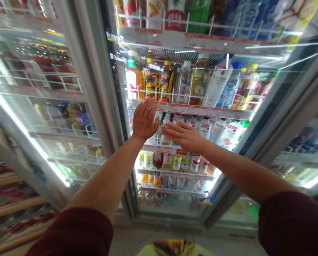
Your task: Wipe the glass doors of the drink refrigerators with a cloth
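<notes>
Both arms, in dark red sleeves, stretch forward to a lit drinks cooler behind a glass door (172,209). My left hand (145,120) is raised with its palm forward and fingers extended, in front of a shelf edge with price labels (206,111). Lower and to the right, my right hand (184,136) lies flat with straight fingers pointing left, over a row of white-labelled bottles (204,128). Neither hand holds anything. Whether they touch the glass I cannot tell. Above them stand dark yellow-capped bottles (164,83) and a clear bottle (184,83).
Metal door frames (95,78) run down on the left and on the right (254,142). Neighbouring cooler shelves (41,90) hold more drinks. Small cups (177,161) fill a lower shelf. Wooden-edged shelves (15,209) stand at lower left. Something yellow (172,247) shows at the bottom.
</notes>
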A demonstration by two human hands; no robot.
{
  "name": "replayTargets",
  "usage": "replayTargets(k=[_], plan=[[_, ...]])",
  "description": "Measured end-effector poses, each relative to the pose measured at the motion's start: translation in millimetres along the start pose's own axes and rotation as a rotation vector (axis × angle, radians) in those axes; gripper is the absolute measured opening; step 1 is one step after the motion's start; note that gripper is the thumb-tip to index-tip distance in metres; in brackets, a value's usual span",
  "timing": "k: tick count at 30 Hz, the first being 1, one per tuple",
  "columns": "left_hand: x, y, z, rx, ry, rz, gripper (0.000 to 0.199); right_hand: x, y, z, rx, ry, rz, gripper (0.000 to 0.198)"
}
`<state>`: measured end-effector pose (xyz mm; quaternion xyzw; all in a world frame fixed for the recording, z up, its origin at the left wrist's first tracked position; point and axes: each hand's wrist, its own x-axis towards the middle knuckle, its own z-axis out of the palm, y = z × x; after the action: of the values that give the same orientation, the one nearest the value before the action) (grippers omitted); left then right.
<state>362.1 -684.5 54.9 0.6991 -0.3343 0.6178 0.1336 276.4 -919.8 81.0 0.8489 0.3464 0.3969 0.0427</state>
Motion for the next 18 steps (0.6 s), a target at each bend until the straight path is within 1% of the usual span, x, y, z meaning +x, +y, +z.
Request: replayTargets(k=[1, 2, 3, 5, 6, 7, 8, 9, 11, 12, 13, 14, 16, 18], plan=[[0.0, -0.1, 0.2, 0.011, 0.009, 0.006, 0.054, 7.4, 7.5, -6.8, -0.007, 0.015, -0.04, 0.044], [0.0, -0.1, 0.3, 0.028, 0.017, 0.013, 0.054, 17.6, 20.1, -16.1, -0.02, 0.063, -0.052, 0.046], [0.1, 0.0, 0.4, 0.046, 0.022, 0.015, 0.054, 29.5, 35.7, -26.2, -0.037, 0.136, -0.029, 0.049], [0.4, 0.4, 0.3, 0.072, 0.024, 0.012, 0.053, 52.0, 65.6, -41.8, -0.081, 0.406, 0.127, 0.05], [0.5, 0.6, 0.2, 0.074, 0.021, 0.007, 0.053, 59.9, 75.3, -44.9, -0.095, 0.526, 0.184, 0.05], [0.6, 0.9, 0.1, 0.07, 0.015, 0.0, 0.053, 64.5, 79.7, -44.6, -0.104, 0.597, 0.207, 0.049], [0.6, 1.1, 0.0, 0.064, 0.009, -0.008, 0.053, 66.4, 79.0, -41.7, -0.105, 0.597, 0.181, 0.049], [0.5, 1.3, 0.0, 0.055, 0.003, -0.014, 0.053, 66.5, 74.3, -37.9, -0.101, 0.533, 0.111, 0.049], [0.2, 1.3, 0.0, 0.027, -0.01, -0.029, 0.053, 67.1, 61.7, -33.8, -0.083, 0.305, -0.07, 0.05], [0.0, 1.1, 0.0, 0.005, -0.021, -0.042, 0.053, 70.0, 57.9, -36.1, -0.077, 0.211, -0.13, 0.05], [-0.2, 0.8, 0.0, -0.019, -0.034, -0.057, 0.054, 75.3, 57.5, -41.6, -0.076, 0.175, -0.145, 0.05], [-0.3, 0.4, 0.0, -0.044, -0.048, -0.073, 0.055, 82.8, 60.4, -49.4, -0.083, 0.195, -0.11, 0.049], [-0.4, -0.7, 0.5, -0.088, -0.079, -0.1, 0.057, 99.2, 71.5, -64.7, -0.115, 0.351, 0.052, 0.048], [-0.6, -2.1, 1.5, -0.106, -0.093, -0.104, 0.057, 107.8, 76.9, -67.4, -0.152, 0.497, 0.193, 0.049]])
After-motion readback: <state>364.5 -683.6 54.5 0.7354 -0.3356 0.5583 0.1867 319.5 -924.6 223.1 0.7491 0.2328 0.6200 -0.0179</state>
